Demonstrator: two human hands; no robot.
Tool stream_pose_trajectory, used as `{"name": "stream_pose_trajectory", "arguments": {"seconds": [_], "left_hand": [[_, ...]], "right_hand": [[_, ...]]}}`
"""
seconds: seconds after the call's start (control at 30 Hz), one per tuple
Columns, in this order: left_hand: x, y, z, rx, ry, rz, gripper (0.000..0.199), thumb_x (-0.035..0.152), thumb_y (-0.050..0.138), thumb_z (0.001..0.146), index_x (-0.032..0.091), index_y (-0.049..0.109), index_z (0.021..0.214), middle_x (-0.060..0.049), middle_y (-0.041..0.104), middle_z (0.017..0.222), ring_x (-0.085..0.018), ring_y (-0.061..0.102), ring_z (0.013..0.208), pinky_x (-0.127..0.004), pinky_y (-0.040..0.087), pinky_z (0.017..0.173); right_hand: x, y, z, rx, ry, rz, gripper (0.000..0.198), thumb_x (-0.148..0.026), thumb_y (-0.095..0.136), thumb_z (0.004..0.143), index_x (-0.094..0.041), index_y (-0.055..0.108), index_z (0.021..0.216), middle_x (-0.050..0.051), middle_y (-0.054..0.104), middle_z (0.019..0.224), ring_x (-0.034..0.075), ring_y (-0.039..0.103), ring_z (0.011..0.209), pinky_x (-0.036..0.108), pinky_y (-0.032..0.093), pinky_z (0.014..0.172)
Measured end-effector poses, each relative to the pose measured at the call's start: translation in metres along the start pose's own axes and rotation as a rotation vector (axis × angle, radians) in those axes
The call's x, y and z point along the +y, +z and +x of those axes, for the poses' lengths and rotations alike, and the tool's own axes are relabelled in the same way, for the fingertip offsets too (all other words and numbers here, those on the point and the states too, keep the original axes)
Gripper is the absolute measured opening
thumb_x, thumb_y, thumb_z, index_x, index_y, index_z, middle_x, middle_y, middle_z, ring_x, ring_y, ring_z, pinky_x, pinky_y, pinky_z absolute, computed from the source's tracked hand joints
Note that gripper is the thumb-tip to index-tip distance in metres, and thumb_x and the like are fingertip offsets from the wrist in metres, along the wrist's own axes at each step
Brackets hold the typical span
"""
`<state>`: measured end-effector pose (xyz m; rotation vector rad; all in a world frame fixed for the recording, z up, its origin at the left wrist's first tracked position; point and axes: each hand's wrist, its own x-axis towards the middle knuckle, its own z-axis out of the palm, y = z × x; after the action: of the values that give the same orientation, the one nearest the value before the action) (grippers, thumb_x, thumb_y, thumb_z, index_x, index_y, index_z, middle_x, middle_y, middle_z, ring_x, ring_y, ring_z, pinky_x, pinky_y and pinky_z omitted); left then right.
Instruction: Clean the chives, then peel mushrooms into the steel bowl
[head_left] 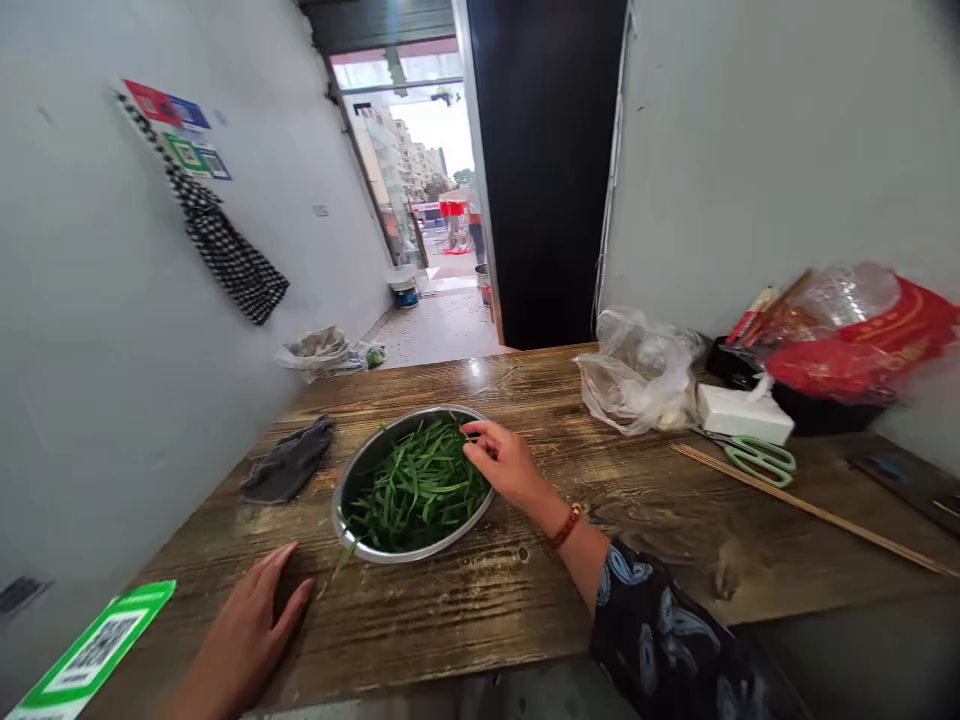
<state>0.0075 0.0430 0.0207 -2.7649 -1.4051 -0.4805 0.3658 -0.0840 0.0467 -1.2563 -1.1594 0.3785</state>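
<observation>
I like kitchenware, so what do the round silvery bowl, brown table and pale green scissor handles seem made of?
The silvery bowl looks like smooth metal, perhaps stainless steel: its rim shines. The brown table seems wooden, possibly varnished, with visible grain and glints. The scissor handles are likely smooth plastic, given their even colour.

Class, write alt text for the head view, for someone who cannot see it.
The right hand pinches a thin strand over a metal bowl of green leaves; the left hand rests on the wooden table. Scissors lie farther right.
</observation>
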Motion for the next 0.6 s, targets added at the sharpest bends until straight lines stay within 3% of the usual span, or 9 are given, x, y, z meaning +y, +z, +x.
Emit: {"name": "stream_pose_trajectory", "arguments": {"seconds": [0.07,0.2,0.27,0.37,0.43,0.6], "left_hand": [[0.002,-0.002,-0.001,0.008,-0.049,-0.035,0.061,0.056,0.041,0.080,0.013,0.047,0.124,-0.017,0.056,0.129,-0.031,0.051,0.122,-0.049,0.037,0.107],[0.010,-0.009,0.001,0.057,-0.248,-0.227,0.059,0.056,0.049,0.076,0.019,0.049,0.123,-0.011,0.061,0.125,-0.033,0.055,0.118,-0.051,0.040,0.104],[0.026,-0.014,0.006,0.086,-0.400,-0.397,0.056,0.054,0.047,0.079,0.018,0.050,0.120,-0.010,0.064,0.120,-0.034,0.058,0.114,-0.052,0.041,0.101],[0.060,-0.017,0.020,0.141,-0.503,-0.817,0.053,0.052,0.040,0.086,0.016,0.047,0.124,-0.014,0.060,0.126,-0.029,0.058,0.115,-0.048,0.043,0.099],[0.082,-0.013,0.034,0.155,-0.525,-1.066,0.053,0.050,0.038,0.089,0.013,0.045,0.126,-0.018,0.058,0.127,-0.027,0.061,0.110,-0.046,0.046,0.096],[0.116,0.008,0.058,0.167,-0.383,-1.039,0.053,0.033,0.059,0.078,0.014,0.047,0.126,-0.014,0.059,0.126,-0.025,0.056,0.116,-0.044,0.041,0.102]], "right_hand": [[0.004,0.000,-0.001,0.004,0.007,0.022,0.031,-0.032,0.054,0.083,-0.014,0.063,0.106,-0.006,0.050,0.055,0.010,0.045,0.051,0.024,0.036,0.054],[0.009,0.000,-0.001,-0.048,0.012,0.039,0.028,-0.035,0.055,0.083,-0.017,0.064,0.102,-0.005,0.050,0.055,0.011,0.046,0.050,0.024,0.037,0.053],[0.010,0.000,-0.003,-0.081,0.022,0.031,0.027,-0.036,0.054,0.083,-0.018,0.065,0.100,-0.004,0.051,0.056,0.011,0.046,0.050,0.024,0.037,0.052],[0.010,-0.002,-0.007,-0.102,0.045,0.027,0.029,-0.037,0.053,0.084,-0.017,0.066,0.101,-0.003,0.053,0.058,0.012,0.048,0.052,0.024,0.038,0.052],[0.008,-0.004,-0.009,-0.113,0.054,0.038,0.030,-0.038,0.053,0.083,-0.017,0.066,0.101,-0.003,0.053,0.058,0.012,0.049,0.052,0.024,0.039,0.052],[0.003,-0.011,-0.010,-0.086,0.095,0.048,0.032,-0.040,0.054,0.082,-0.016,0.067,0.099,-0.005,0.050,0.052,0.011,0.046,0.048,0.024,0.036,0.050]]}}
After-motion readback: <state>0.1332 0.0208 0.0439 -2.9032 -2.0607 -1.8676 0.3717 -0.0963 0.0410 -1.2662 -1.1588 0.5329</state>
